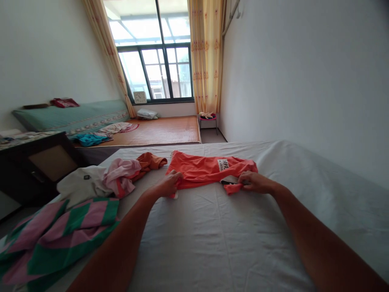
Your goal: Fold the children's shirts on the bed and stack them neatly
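Pinching the orange T-shirt [209,169] on the bed [212,239], our left hand [168,185] at nine o'clock, right hand [253,182] at three; probably light, limp cloth, best held at its edges.

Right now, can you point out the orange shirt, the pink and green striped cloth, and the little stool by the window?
orange shirt [200,168], head view, middle of the fabric.
pink and green striped cloth [60,231], head view, centre stripes.
stool [208,118], head view, its seat.
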A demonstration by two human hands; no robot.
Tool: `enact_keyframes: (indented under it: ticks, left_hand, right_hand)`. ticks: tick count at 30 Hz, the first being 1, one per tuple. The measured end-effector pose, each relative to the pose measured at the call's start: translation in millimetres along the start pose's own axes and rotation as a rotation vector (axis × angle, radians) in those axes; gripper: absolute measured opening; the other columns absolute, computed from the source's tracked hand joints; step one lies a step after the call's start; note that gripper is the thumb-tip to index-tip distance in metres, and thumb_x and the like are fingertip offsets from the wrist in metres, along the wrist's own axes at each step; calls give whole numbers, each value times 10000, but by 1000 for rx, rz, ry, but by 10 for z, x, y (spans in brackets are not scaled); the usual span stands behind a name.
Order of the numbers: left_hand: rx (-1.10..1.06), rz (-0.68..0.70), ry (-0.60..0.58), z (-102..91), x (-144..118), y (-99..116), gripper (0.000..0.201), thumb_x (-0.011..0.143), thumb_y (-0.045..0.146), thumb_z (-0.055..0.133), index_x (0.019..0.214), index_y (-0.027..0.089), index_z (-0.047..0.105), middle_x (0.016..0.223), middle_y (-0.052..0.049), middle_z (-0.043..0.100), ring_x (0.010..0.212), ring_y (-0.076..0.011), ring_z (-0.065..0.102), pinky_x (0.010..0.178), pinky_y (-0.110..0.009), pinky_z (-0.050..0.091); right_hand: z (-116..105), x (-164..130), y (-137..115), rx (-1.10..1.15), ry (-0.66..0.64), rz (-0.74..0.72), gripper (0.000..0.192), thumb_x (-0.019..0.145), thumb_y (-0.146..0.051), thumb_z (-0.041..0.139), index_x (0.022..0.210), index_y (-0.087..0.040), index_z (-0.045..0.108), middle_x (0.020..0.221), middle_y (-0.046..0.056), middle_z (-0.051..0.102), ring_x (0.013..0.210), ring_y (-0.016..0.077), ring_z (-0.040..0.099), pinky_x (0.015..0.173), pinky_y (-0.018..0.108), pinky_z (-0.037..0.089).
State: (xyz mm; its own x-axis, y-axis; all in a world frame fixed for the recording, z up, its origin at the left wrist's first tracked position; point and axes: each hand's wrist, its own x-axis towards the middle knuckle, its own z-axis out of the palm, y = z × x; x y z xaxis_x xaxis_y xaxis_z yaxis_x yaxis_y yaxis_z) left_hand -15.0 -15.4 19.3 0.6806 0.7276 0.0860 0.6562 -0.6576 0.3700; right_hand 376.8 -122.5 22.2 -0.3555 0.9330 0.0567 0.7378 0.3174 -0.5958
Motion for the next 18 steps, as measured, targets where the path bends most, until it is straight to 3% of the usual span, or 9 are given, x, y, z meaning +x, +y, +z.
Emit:
enact_keyframes:
  ticks: [2,4,7,9,11,13,16,18]
  left_hand:
    - [-92,-1,-35,-102,-22,36,321,638,148,548,935,210,655,937,-42,637,817,-182,573,743,-272,454]
    - [-260,4,-159,-263,-76,108,268,643,188,589,889,216,689,883,-23,678,811,-184,596,732,-263,468]
    - [-527,-48,-364,-518,-199,206,251,625,294,699,861,214,729,828,-33,711,769,-207,628,667,-275,495]
    - [-655,-103,-420,-624,-270,204,320,596,350,757,880,204,736,800,-57,718,731,-225,640,626,-295,506]
    - [-735,-128,-350,-646,-298,132,352,624,412,752,893,186,735,780,-82,717,680,-216,636,600,-299,502]
    - [-780,-139,-168,-595,-270,9,371,682,465,704,907,172,727,793,-95,711,671,-196,630,585,-278,489]
    - [-805,-209,142,-438,-142,-207,417,691,492,685,969,183,698,933,-92,698,813,-197,636,622,-248,482]
    - [-793,-287,293,-315,-21,-346,483,663,494,696,1027,178,665,1038,-94,675,917,-213,625,681,-257,486]
  right_hand:
    - [-81,-42,-79,120,-20,36,175,723,-364,650,751,-194,681,748,26,638,704,173,564,665,284,463]
    - [-206,-136,-150,299,-61,82,246,742,-428,645,781,-186,676,724,25,640,645,160,556,596,265,455]
    - [-375,-316,-184,522,-144,154,389,667,-540,699,780,-168,681,716,54,654,634,183,577,574,283,464]
    - [-427,-400,-125,639,-164,171,509,604,-646,695,743,-156,678,642,68,641,602,199,588,575,315,476]
    - [-430,-423,-5,765,-46,161,576,599,-723,641,726,-162,667,561,54,610,551,188,583,573,333,486]
    - [-406,-381,146,861,171,177,523,663,-689,620,773,-180,666,587,38,623,564,168,594,589,319,500]
    - [-352,-223,384,857,477,282,356,714,-532,679,874,-214,668,846,47,691,764,164,641,665,281,523]
    - [-315,-76,545,748,606,405,335,694,-479,709,891,-211,668,987,68,685,880,188,636,678,275,527]
